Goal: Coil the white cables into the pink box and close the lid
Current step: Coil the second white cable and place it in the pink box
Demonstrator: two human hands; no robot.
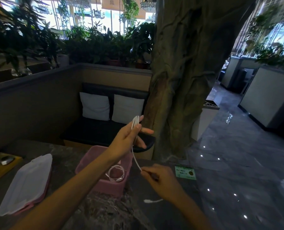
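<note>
Step in hand: coiling a second white cable (135,130) above the pink box (111,188). One coiled cable (116,175) already lies on the box floor, toward its near end.

Left hand (131,135) is raised over the far end of the box. Thumb and forefinger pinch a bundle of loops that stands upright between them; the other fingers (147,130) are spread out to the right, off the cable.

Right hand (159,178) is lower, just right of the box, curled, its fingertips pinching the free run of the same cable. The strand stretches taut-looking between the two hands. A short white tail end (152,200) shows below the right wrist, near the surface (91,211); whether it touches I cannot tell.

Lid (27,183), translucent with a pink rim, lies flat on the surface well left of the box, untouched.

Judgement: little cable remains to wind. Next move calls for carrying the last strand up round the left-hand loops, then lowering the bundle into the box beside the first coil without letting the loops spring apart. Lid fitting comes after.

Green card (185,172) lies on the surface to the right of the right hand.
</note>
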